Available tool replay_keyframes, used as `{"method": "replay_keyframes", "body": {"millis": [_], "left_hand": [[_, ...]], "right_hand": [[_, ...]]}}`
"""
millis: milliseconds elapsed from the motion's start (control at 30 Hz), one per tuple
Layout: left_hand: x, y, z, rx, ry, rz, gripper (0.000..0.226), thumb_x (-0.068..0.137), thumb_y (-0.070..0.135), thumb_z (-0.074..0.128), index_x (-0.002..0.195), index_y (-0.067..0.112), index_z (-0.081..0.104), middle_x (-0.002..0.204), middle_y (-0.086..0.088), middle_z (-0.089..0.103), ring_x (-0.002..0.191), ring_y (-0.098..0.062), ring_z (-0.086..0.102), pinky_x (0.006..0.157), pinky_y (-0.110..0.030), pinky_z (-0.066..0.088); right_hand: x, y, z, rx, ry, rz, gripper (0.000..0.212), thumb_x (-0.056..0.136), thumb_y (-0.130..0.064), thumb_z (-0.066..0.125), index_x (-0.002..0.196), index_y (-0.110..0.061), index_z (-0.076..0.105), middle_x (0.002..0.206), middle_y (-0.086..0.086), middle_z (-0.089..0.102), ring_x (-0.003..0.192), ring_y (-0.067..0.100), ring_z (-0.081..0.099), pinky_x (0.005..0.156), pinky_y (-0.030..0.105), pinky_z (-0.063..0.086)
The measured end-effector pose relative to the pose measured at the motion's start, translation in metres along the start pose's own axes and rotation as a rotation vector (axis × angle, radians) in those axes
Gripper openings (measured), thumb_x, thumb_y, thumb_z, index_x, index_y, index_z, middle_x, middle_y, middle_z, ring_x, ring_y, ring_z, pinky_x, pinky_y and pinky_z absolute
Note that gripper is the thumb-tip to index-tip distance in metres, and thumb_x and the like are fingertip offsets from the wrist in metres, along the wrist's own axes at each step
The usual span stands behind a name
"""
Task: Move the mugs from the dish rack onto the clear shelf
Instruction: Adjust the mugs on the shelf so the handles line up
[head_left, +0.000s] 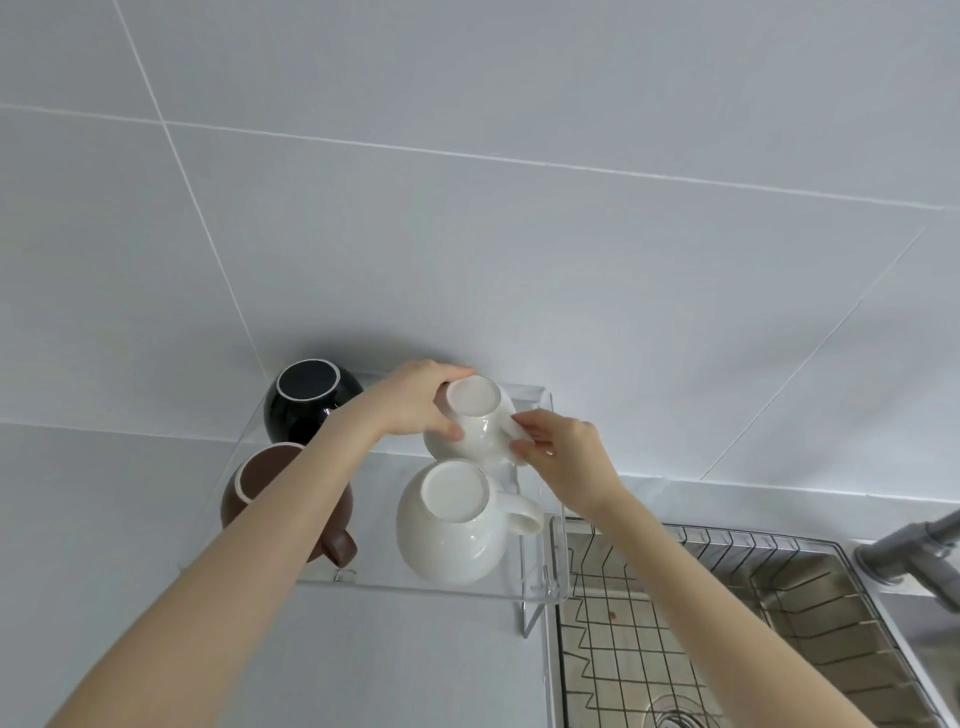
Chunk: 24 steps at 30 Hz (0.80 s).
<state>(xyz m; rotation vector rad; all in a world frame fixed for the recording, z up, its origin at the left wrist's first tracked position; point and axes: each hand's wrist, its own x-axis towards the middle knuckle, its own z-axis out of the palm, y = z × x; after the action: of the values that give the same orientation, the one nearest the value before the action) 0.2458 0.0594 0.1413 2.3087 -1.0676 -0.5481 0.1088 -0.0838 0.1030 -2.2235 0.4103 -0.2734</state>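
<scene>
A clear shelf (535, 566) stands against the tiled wall with mugs upside down on it. At its back right sits a white mug (475, 423). My left hand (415, 402) grips that mug's body from the left, and my right hand (558, 449) pinches its handle on the right. A second white mug (452, 525) sits in front of it, handle pointing right. A black mug (309, 402) is at the back left. A brown mug (260, 480), partly hidden by my left forearm, is at the front left.
A wire dish rack (727, 613) lies over the steel sink at lower right, with no mugs visible in it. A grey faucet (914, 551) juts in from the right edge. The white tiled wall rises behind the shelf.
</scene>
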Motion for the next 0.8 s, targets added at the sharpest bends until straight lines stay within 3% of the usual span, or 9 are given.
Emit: {"method": "replay_keyframes", "body": {"millis": [67,133,267,467,633,733,800], "left_hand": [[-0.003,0.002,0.003,0.027,0.064,-0.009,0.074,0.065,0.020,0.078,0.131,0.019,0.044,0.127,-0.008,0.056,0.116,-0.023,0.049,0.096,-0.032,0.039],[-0.006,0.003,0.008,0.037,0.135,-0.035,0.076,0.063,0.022,0.079,0.131,0.016,0.044,0.128,-0.010,0.056,0.119,-0.025,0.048,0.096,-0.031,0.038],[-0.011,0.007,0.015,0.041,0.229,-0.059,0.062,0.062,0.024,0.080,0.115,0.004,0.055,0.108,-0.012,0.064,0.109,-0.029,0.052,0.089,-0.037,0.045],[-0.012,0.008,0.014,0.068,0.234,-0.061,0.054,0.062,0.025,0.079,0.107,0.002,0.058,0.105,-0.017,0.066,0.106,-0.032,0.052,0.087,-0.042,0.045],[-0.012,0.008,0.013,0.072,0.248,-0.062,0.048,0.061,0.023,0.080,0.098,-0.001,0.061,0.097,-0.021,0.067,0.097,-0.032,0.055,0.081,-0.040,0.047],[-0.011,0.007,0.013,0.067,0.254,-0.065,0.040,0.060,0.024,0.080,0.088,0.003,0.061,0.095,-0.023,0.067,0.094,-0.031,0.056,0.078,-0.039,0.047],[-0.012,0.007,0.014,0.064,0.258,-0.068,0.049,0.060,0.024,0.080,0.097,0.000,0.061,0.092,-0.021,0.067,0.093,-0.031,0.056,0.076,-0.036,0.046]], "right_hand": [[0.009,0.002,-0.006,0.042,-0.049,0.008,0.027,0.079,-0.003,0.062,0.106,-0.010,0.065,0.099,0.007,0.073,0.088,0.016,0.066,0.079,0.009,0.049],[0.017,0.001,-0.014,0.068,-0.102,0.016,0.028,0.077,0.001,0.064,0.103,-0.009,0.066,0.093,0.002,0.071,0.083,0.011,0.065,0.067,-0.002,0.043],[0.034,-0.001,-0.025,0.077,-0.194,0.031,0.025,0.076,0.005,0.063,0.098,-0.007,0.067,0.088,0.006,0.070,0.079,0.015,0.064,0.070,0.007,0.049],[0.040,-0.001,-0.026,0.102,-0.209,0.029,0.025,0.076,0.007,0.063,0.095,-0.008,0.067,0.088,0.007,0.070,0.076,0.014,0.064,0.071,0.009,0.051],[0.040,0.000,-0.024,0.128,-0.208,0.026,0.024,0.076,0.008,0.062,0.092,-0.010,0.068,0.087,0.009,0.070,0.077,0.017,0.063,0.081,0.026,0.052],[0.040,0.002,-0.024,0.140,-0.215,0.029,0.026,0.075,0.007,0.062,0.090,-0.013,0.068,0.087,0.009,0.070,0.074,0.015,0.064,0.077,0.018,0.052],[0.039,0.001,-0.024,0.136,-0.210,0.039,0.026,0.076,0.006,0.062,0.090,-0.014,0.067,0.091,0.011,0.071,0.075,0.012,0.064,0.075,0.013,0.052]]}}
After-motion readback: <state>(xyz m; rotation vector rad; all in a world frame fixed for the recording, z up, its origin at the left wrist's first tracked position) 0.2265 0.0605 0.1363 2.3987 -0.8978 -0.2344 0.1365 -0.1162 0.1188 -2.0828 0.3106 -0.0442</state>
